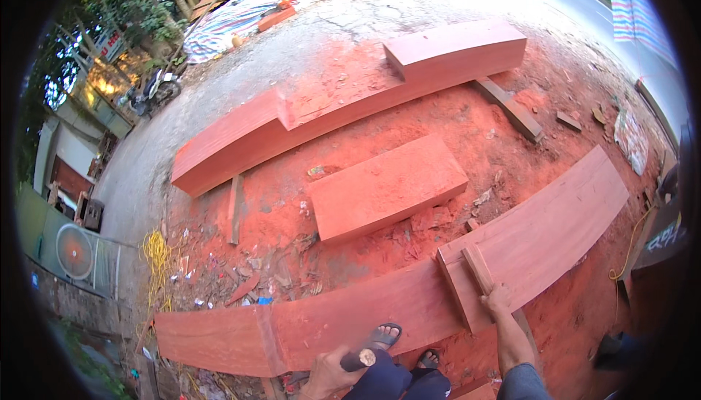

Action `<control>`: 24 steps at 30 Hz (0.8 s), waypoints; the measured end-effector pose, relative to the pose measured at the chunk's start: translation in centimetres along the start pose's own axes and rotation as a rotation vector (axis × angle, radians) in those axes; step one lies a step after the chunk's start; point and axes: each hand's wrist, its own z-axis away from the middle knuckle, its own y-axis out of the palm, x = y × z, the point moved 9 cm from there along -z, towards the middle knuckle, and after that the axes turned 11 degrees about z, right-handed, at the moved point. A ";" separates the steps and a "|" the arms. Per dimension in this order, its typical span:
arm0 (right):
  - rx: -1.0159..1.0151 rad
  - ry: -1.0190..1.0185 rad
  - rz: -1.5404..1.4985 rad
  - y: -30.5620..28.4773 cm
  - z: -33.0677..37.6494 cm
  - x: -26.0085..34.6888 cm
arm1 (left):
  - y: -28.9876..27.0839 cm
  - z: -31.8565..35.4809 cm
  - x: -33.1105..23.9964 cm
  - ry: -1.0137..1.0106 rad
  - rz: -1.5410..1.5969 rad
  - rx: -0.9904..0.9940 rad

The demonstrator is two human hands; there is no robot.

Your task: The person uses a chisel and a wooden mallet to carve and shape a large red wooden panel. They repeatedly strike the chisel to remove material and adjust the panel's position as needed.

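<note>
Red sawdust covered the outdoor concrete ground (511,137) of a roadside woodworking yard, seen from above through a head-worn fisheye lens.

Nearest the viewer, at the bottom edge, the person's left hand (326,375) was clenched around a dark, round-ended tool handle (360,360), held low by the knees. Beside it, two sandalled feet (398,345) stood on the near edge of a long curved plank (409,294) of reddish wood that swept across the lower picture from left to right, apparently lying flat on the ground.

The right hand (499,302) rested on that plank, fingers curled over the lower end of a short wooden stick (478,270) lying along a stepped notch cut across the plank. The stick appeared pressed against the notch's shoulder, as if used as a straightedge or gauge, though the exact grip was too small to make out.

Beyond the plank lay a shorter rectangular block (387,187) of the same red wood, flat in the sawdust. Farther still, a long thick beam (343,104) with a stepped cut ran diagonally, apparently propped on thin wooden battens (511,108) that kept it off the ground.

Left of the timber, a tangle of yellow cord (155,254) and scattered scraps lay near a fan (74,250) by a wall. A parked motorbike (153,92), striped tarpaulins (226,24) and trees filled the far background.
</note>
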 end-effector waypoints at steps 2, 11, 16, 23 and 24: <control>0.099 0.004 -0.087 1.6 0.1 0.8 | -1.3 2.4 0.0 0.067 -0.037 -0.043; 0.275 -0.159 -0.190 12.3 -5.5 -3.6 | -3.8 8.7 8.8 -0.303 0.012 -0.291; 0.376 -0.224 -0.470 15.8 -8.6 -5.8 | -12.8 11.3 23.2 -0.392 -0.408 -0.598; 0.506 -0.188 -0.166 11.7 -9.1 -5.9 | -17.5 12.1 36.4 -0.668 -0.405 -0.595; 0.575 -0.193 -0.182 11.9 -8.9 -6.1 | -18.2 11.7 38.1 -0.716 -0.428 -0.592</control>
